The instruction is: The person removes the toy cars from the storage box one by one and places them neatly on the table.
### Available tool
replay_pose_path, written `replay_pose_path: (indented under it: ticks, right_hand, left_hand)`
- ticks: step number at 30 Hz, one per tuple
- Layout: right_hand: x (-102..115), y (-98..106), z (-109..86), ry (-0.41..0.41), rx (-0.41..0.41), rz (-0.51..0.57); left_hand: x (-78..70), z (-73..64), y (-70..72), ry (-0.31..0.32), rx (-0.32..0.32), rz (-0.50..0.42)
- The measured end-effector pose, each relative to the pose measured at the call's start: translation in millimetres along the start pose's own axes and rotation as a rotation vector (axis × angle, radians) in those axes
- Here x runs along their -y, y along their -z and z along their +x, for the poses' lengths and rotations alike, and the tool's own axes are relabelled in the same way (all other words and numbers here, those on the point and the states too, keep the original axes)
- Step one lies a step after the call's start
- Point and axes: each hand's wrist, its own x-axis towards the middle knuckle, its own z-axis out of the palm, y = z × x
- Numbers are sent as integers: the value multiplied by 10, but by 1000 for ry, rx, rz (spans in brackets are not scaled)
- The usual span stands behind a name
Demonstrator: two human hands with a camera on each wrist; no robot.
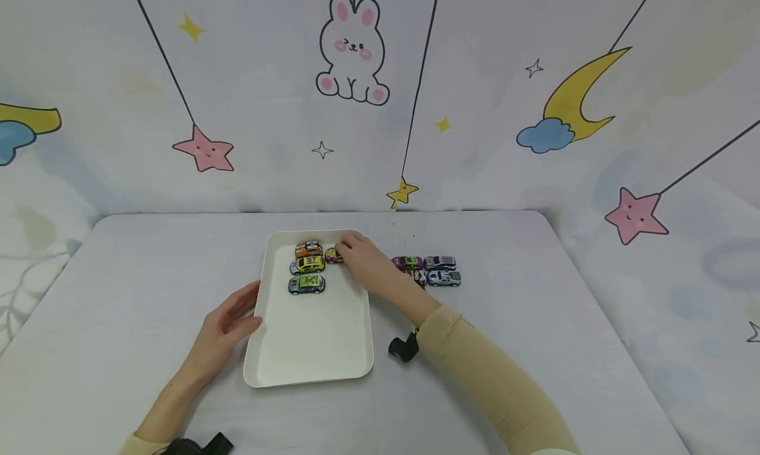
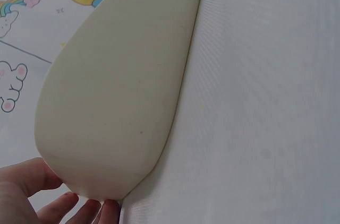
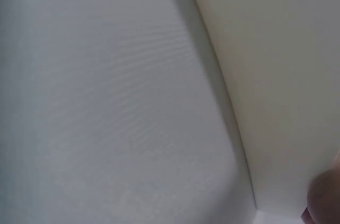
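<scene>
A white rectangular tray [image 1: 315, 349] lies on the table. Along its left wall my left hand [image 1: 222, 326] rests, thumb and fingertips touching the outside of the rim; the left wrist view shows the fingertips [image 2: 109, 205] against the tray's wall [image 2: 111, 91]. Over the tray's upper right part, my right hand [image 1: 365, 264] pinches a small red and yellow toy car [image 1: 332, 255], partly hidden by the fingers. To its left stand an orange toy car [image 1: 309, 248], a yellow one [image 1: 307, 264] and a green-blue one [image 1: 306, 284], stacked in a column.
Right of the tray, a purple-green toy car [image 1: 407, 263], two silvery cars [image 1: 440, 263] and a partly covered car [image 1: 418, 277] sit close together beyond my right forearm. White cloth covers the table [image 1: 522, 323], and a patterned backdrop [image 1: 267, 86] rises behind it.
</scene>
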Motion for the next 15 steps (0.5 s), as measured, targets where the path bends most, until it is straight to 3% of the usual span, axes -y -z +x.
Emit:
replay_pose_path:
  ticks: [15]
  right_hand:
    - [-93, 56, -156, 96, -167, 133]
  left_hand:
    - [-33, 0, -6, -4, -3, 1]
